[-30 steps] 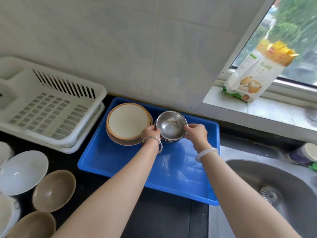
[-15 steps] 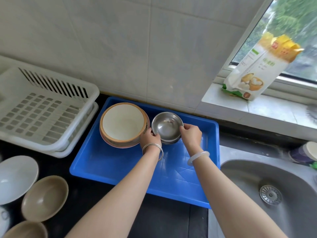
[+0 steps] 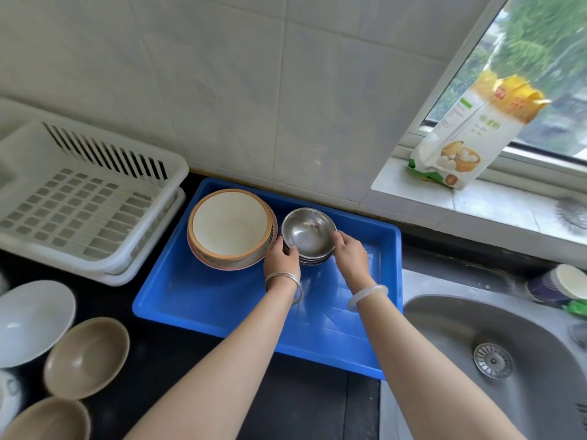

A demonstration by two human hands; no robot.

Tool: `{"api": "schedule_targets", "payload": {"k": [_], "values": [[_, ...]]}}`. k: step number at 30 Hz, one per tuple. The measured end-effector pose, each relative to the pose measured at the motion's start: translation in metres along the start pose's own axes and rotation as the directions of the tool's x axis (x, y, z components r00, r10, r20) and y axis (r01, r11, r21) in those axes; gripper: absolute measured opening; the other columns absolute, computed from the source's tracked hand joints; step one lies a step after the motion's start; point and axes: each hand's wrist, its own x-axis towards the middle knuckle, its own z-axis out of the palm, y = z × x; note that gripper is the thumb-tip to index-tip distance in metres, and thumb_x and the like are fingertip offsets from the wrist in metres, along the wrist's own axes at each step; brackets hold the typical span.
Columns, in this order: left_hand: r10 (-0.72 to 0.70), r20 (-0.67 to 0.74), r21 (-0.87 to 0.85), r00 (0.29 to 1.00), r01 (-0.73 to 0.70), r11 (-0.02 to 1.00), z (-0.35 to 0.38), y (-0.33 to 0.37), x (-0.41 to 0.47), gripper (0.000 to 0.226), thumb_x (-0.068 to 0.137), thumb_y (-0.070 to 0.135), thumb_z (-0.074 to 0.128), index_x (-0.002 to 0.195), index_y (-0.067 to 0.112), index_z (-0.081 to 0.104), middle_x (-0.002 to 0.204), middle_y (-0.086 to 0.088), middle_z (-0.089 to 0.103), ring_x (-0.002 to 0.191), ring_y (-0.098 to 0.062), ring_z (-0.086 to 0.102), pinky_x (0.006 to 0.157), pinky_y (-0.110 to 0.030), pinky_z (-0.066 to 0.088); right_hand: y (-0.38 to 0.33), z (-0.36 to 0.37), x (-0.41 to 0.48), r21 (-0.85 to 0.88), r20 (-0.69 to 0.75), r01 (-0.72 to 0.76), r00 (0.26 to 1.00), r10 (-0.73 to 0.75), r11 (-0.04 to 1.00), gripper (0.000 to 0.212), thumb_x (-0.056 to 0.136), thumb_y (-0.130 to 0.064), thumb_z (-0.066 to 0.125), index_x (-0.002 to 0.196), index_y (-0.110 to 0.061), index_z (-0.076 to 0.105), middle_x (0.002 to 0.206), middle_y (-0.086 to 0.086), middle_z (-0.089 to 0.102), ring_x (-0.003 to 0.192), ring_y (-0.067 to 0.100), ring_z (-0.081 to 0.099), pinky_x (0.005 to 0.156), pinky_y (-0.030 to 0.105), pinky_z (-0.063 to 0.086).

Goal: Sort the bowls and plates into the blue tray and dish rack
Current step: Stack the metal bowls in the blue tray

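Setting steel bowls [image 3: 308,236] in the blue tray [image 3: 222,300]

Both hands' fingers clasp the stack's sides, left hand [image 3: 281,257], right hand [image 3: 349,254]; seat it flat beside the ceramic bowls [image 3: 230,228], then release.

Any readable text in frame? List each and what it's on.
"000": on the outer wall of the large bowl in the blue tray; may be part of a longer marking.
Bag on the windowsill: red logo, green characters and small print, all too blurred to read.
Nothing else carries text.
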Motion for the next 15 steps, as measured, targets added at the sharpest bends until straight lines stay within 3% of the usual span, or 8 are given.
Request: {"api": "schedule_targets", "payload": {"k": [2,5,7,11,15], "values": [[-0.017,0.025,-0.040,1.000,0.018,0.999,-0.007,-0.001,-0.005,0.037,0.093,0.020,0.045,0.128,0.011,0.051,0.134,-0.009,0.054,0.119,-0.030,0.050,0.096,-0.035,0.041,0.000,-0.005,-0.007,-0.028,-0.007,0.024,1.000,-0.025,0.999,0.036,0.098,-0.022,0.037,0.100,0.008,0.057,0.088,0.021,0.061,0.085,0.038,0.052,0.073,0.040,0.042],[-0.008,0.084,-0.068,0.996,0.014,0.998,-0.024,-0.008,-0.017,0.042,0.093,0.021,0.043,0.135,0.014,0.045,0.138,-0.004,0.052,0.126,-0.024,0.048,0.100,-0.030,0.037,-0.004,-0.011,-0.028,-0.059,-0.065,0.050,0.996,-0.054,0.997,0.033,0.099,-0.021,0.038,0.107,0.000,0.062,0.101,0.015,0.066,0.092,0.029,0.056,0.078,0.037,0.042],[0.023,0.097,-0.090,0.995,-0.015,0.996,-0.041,-0.015,-0.029,0.041,0.094,0.020,0.044,0.134,0.013,0.046,0.139,-0.003,0.050,0.128,-0.019,0.047,0.102,-0.028,0.035,-0.006,-0.011,-0.047,-0.115,-0.068,0.071,0.995,-0.079,0.991,0.032,0.099,-0.023,0.039,0.108,-0.007,0.065,0.102,0.011,0.067,0.087,0.024,0.055,0.071,0.033,0.040],[0.086,0.035,-0.058,0.996,-0.084,0.995,-0.086,-0.034,-0.060,0.038,0.094,0.020,0.045,0.131,0.014,0.051,0.134,-0.002,0.055,0.124,-0.017,0.051,0.098,-0.022,0.037,-0.015,0.005,-0.095,-0.206,0.004,0.147,0.989,-0.149,0.967,0.033,0.099,-0.029,0.038,0.092,-0.007,0.063,0.081,0.014,0.065,0.079,0.032,0.056,0.061,0.036,0.036],[0.105,-0.064,-0.077,0.992,-0.109,0.991,-0.135,-0.065,-0.098,0.035,0.093,0.015,0.050,0.128,0.011,0.054,0.130,-0.005,0.059,0.118,-0.015,0.056,0.089,-0.011,0.038,-0.025,0.040,-0.143,-0.135,0.140,0.185,0.976,-0.166,0.973,0.030,0.096,-0.030,0.041,0.089,-0.011,0.063,0.081,0.011,0.065,0.077,0.030,0.054,0.066,0.037,0.043]]}}
